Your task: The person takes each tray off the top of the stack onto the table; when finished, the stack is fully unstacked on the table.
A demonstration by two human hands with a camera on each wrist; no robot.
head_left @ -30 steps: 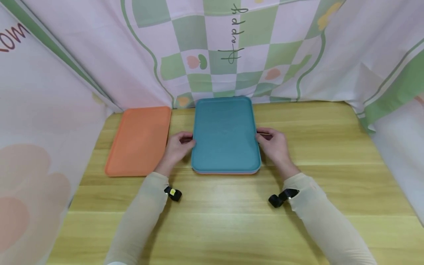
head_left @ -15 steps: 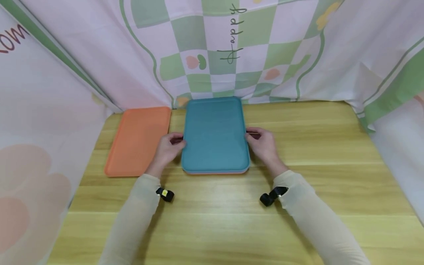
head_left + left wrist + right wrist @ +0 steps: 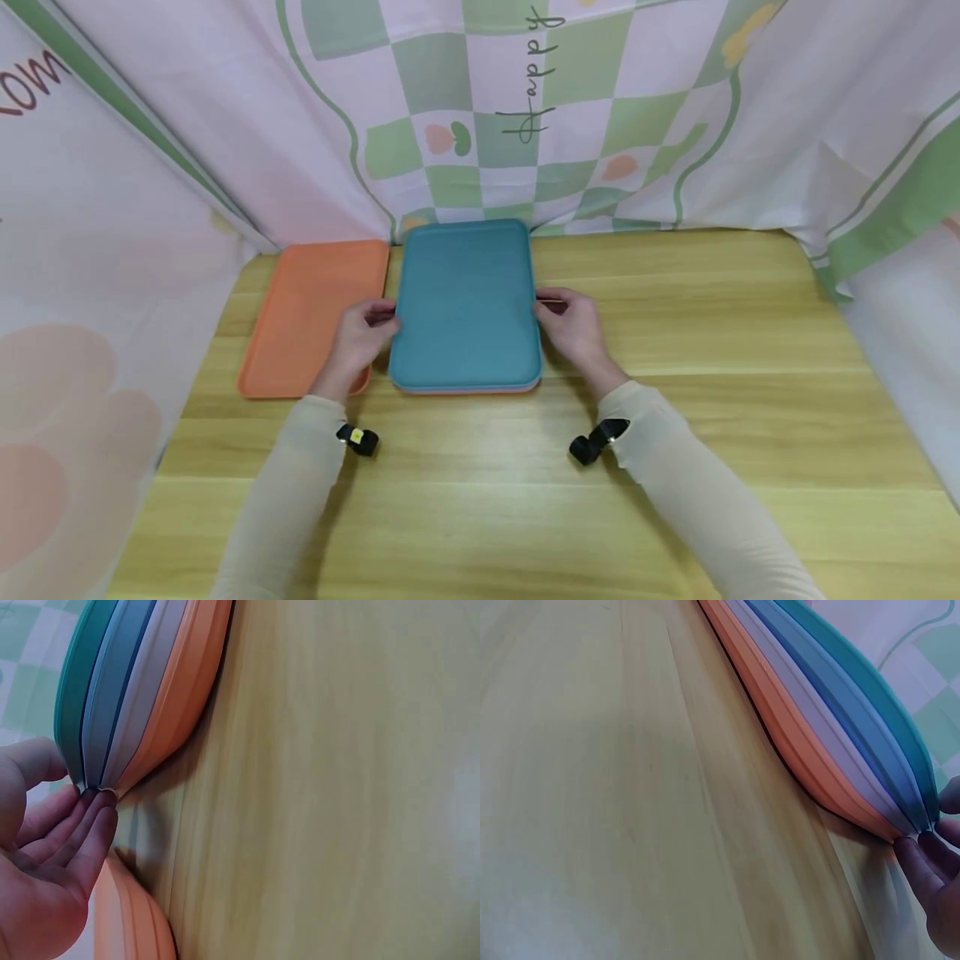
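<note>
A stack of rectangular trays (image 3: pixel 467 308) lies flat at the back of the table, its teal tray on top. Side edges in the left wrist view show a teal tray (image 3: pixel 77 690), then a blue one (image 3: pixel 116 690), a lilac one (image 3: pixel 146 694) and an orange one (image 3: pixel 191 697) lowest. My left hand (image 3: pixel 358 337) grips the stack's left edge, thumb by the top rim and fingers lower on the side. On the opposite edge my right hand (image 3: pixel 573 329) holds it the same way; the right wrist view shows only its fingers (image 3: pixel 919 870).
Left of the stack, a separate orange tray (image 3: pixel 315 317) lies on the wooden table (image 3: pixel 480 492), partly behind my left hand. A printed curtain (image 3: pixel 570 100) hangs along the table's back edge, close to the stack.
Both hands and the stack have moved left along the table, narrowing the gap to the separate orange tray. That tray has stayed in place, and the hold looks the same.
</note>
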